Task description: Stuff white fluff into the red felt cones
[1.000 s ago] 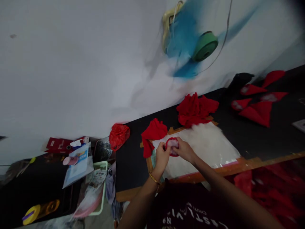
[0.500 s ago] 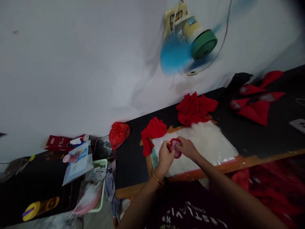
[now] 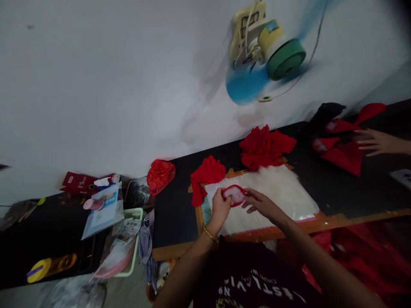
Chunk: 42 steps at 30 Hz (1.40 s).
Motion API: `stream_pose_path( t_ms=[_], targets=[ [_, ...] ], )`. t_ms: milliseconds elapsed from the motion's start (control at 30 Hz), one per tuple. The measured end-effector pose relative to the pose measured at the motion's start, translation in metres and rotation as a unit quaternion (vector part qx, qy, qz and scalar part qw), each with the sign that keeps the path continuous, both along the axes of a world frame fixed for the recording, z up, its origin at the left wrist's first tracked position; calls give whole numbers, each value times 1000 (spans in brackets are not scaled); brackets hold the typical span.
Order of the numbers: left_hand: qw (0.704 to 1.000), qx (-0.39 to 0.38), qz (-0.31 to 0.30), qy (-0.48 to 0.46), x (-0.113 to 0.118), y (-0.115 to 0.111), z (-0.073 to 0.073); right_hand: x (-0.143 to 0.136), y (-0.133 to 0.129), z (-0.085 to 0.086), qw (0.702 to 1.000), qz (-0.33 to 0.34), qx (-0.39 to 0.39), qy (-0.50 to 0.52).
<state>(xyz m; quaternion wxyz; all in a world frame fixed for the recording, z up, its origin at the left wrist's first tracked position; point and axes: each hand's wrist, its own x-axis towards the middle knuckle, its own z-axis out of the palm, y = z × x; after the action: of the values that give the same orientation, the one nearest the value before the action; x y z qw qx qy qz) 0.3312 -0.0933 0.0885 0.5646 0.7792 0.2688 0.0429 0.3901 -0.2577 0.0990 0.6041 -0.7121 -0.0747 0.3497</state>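
Note:
A red fabric pouch [image 3: 235, 196] with white fluffy stuffing showing in its round opening is held over the white sheet. My left hand [image 3: 221, 206] grips its left edge between thumb and fingers. At its right edge is my right hand [image 3: 261, 204], fingers apart; whether the fingertips touch the fabric I cannot tell. Beneath both hands lies a white sheet [image 3: 272, 211] taped to the table, with a heap of white stuffing [image 3: 276, 179] on it. Two bunches of red fabric, a small one [image 3: 208, 174] and a larger one [image 3: 266, 146], lie along the sheet's far edge.
Another person's hand [image 3: 379, 142] reaches in at the right above red stuffed cones [image 3: 348, 157]. A wall fan [image 3: 282, 55] spins overhead. A red plastic bag [image 3: 161, 176] sits at the table's left end. Lower left stands a green basket [image 3: 136, 239]. Red cloth [image 3: 362, 261] lies below the table edge.
My right hand has loosened and moved slightly right of the pouch, whose opening now faces up more widely. Another person's hand has come in at the right. The view has shifted slightly.

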Motion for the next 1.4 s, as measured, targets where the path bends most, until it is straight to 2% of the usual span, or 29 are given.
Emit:
stream_pose_path(
  t_ms=[67, 133, 233, 300, 433, 500, 600, 700, 1000, 1233, 1400],
  targets=[
    [1000, 20, -15, -4, 1, -2, 3, 4, -5, 2, 999, 3, -26, -31],
    [999, 26, -26, -17, 1, -6, 4, 7, -4, 2, 992, 4, -96, -81],
    [998, 25, -40, -46, 0, -10, 1, 6, 1, -1, 961, -3, -221, -168],
    [997, 30, -46, -56, 0, -11, -1, 4, 1, -3, 945, -8, -258, -203],
    [995, 45, -62, -60, -1, -8, 0, 2, -5, -1, 965, -20, -163, -207],
    [993, 49, -79, -66, -3, -9, 2, 3, -5, 1, 964, -7, -138, -227],
    [990, 45, -110, -75, -6, -12, 6, 5, 1, 2, 940, 23, -193, -279],
    [989, 32, -114, -85, -9, -15, 7, 1, 9, 0, 925, 6, -224, -305],
    [997, 67, -31, -34, -3, -12, 1, -11, 9, 1, 939, -52, -193, -280],
    [997, -7, -36, -61, -14, -3, 21, -10, 4, 0, 946, -92, -187, -249],
    [997, 60, -45, -9, -30, -3, 34, -12, 3, 4, 940, -107, -191, -263]
  ],
)
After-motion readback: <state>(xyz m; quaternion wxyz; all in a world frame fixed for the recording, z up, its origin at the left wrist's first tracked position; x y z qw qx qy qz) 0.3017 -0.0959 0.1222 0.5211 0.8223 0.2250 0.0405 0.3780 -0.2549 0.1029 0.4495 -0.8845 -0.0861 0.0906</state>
